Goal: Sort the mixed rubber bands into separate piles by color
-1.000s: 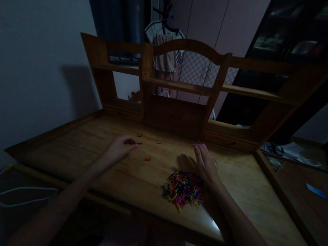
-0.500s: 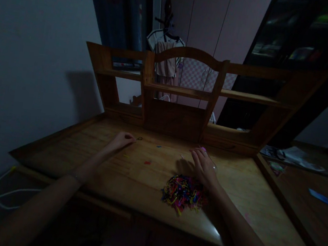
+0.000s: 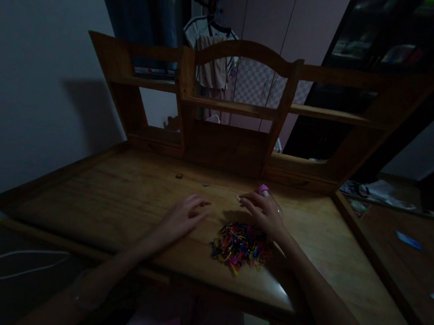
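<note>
My left hand (image 3: 185, 215) is over the middle of the desk, its fingers apart with nothing visible between them. My right hand (image 3: 264, 214) is just beyond a heap of small multicoloured bands (image 3: 240, 247). Its thumb and finger come together at a small pale piece (image 3: 238, 199), too small to name. Beside that hand is a bottle with a pink-purple cap (image 3: 264, 189), partly hidden by the fingers. A small dark loop band (image 3: 179, 176) lies toward the back of the desk, and a small blue piece (image 3: 205, 185) is to its right.
A wooden shelf unit (image 3: 227, 106) rises along the back of the desk (image 3: 90, 197). A wall is on the left. Past the desk's right-hand edge, a lower brown surface holds a blue packet (image 3: 409, 240). White cable (image 3: 20, 251) loops below the left front edge.
My left hand has let go of the dark loop band and come right and nearer, over where red and yellow pieces lay. My right fingertips have reached the small pale piece.
</note>
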Demonstrator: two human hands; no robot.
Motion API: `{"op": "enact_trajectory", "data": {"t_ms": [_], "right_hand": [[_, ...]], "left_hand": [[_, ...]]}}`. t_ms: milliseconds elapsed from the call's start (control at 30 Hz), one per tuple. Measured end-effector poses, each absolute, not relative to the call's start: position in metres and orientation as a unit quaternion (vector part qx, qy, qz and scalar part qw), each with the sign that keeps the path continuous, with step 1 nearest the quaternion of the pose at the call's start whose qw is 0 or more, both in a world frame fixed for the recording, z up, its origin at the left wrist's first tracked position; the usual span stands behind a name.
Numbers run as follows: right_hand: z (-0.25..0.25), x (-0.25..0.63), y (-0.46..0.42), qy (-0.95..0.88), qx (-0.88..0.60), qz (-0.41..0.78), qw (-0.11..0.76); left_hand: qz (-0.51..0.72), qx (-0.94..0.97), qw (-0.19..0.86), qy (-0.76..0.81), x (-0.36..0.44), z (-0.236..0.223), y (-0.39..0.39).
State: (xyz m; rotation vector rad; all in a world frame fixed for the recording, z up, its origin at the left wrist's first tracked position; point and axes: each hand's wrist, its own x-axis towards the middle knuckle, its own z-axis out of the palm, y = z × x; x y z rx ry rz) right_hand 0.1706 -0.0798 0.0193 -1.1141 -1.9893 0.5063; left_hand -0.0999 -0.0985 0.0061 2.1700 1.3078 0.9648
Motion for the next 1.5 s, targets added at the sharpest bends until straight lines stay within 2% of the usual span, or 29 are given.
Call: {"op": "enact_trajectory", "data": {"t_ms": [100,167,467,1167,1500], "right_hand": [[0.02,0.167,-0.083,-0.793,-0.383,0.315,0.354],[0.018,0.165,-0.085,-0.797,-0.369,0.344,0.331],[0.008,0.164,-0.082,-0.853,-0.314,0.332,0.252],[0.017,0.165,-0.082,-0.785,-0.356,0.429,0.272],[0.019,0.167,-0.083,-0.792,-0.346,0.429,0.262]], "left_hand": [[0.331,0.795,0.24,0.448,-0.072,-0.003,-0.128],[0.339,0.786,0.249,0.452,-0.063,-0.012,-0.134],[0.345,0.78,0.23,0.468,-0.054,-0.021,-0.127],[0.375,0.688,0.362,0.505,-0.067,-0.007,-0.137],[0.397,0.708,0.325,0.486,-0.062,0.001,-0.141]]}}
